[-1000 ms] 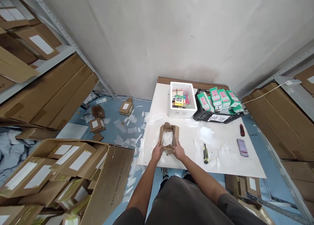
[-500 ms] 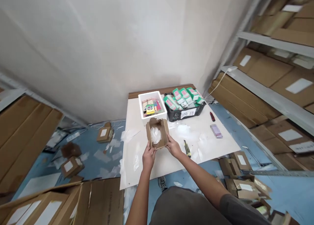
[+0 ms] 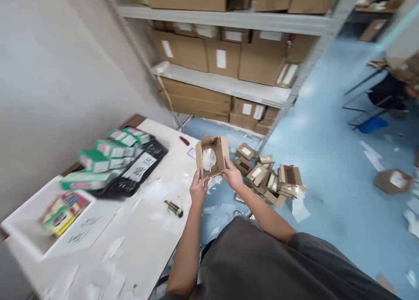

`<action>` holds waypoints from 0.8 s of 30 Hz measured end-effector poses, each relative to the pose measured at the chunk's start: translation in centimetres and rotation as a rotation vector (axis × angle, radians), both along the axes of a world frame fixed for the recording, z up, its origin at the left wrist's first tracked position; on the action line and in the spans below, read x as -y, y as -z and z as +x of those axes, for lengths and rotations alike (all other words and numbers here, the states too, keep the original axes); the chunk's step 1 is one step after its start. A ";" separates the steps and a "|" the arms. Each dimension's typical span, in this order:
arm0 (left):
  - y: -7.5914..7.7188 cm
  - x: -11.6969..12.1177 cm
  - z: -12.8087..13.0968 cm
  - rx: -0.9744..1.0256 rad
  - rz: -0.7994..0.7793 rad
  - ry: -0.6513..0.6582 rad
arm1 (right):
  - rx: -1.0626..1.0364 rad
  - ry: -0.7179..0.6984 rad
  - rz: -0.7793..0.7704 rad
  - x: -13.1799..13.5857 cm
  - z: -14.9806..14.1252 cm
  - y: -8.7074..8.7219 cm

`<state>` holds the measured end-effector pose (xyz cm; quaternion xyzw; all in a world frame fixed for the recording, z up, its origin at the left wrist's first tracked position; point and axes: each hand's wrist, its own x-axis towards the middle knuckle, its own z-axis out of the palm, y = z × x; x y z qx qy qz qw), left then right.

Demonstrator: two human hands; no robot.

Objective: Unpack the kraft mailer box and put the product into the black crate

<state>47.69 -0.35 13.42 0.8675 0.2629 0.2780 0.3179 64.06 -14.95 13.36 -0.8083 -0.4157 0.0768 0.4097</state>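
Observation:
An open cardboard box (image 3: 224, 150) is held up in front of me, beyond the right edge of the table. Inside it lies a crumpled whitish wrapping (image 3: 208, 159), perhaps plastic or paper. My left hand (image 3: 198, 188) grips the box's near left corner. Its near right corner is in my right hand (image 3: 233, 175), with the fingers partly hidden under the box. On the table (image 3: 153, 243), a yellow and black box cutter (image 3: 173, 208) lies to the left of my hands.
A black crate (image 3: 153, 153) of green and white packets and a white foam box (image 3: 70, 236) stand on the table. A red-handled tool (image 3: 184, 140) lies farther back. Several small cartons (image 3: 257, 174) are piled on the blue floor before a loaded metal shelf (image 3: 216, 88).
My view has turned right, from the table toward the shelf and the carton pile. Both hands have carried the open box along, from above the table to past its right edge.

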 end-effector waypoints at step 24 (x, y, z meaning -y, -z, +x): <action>2.7 13.0 14.9 -0.520 0.166 0.408 | 0.095 0.499 -0.147 21.1 13.1 5.4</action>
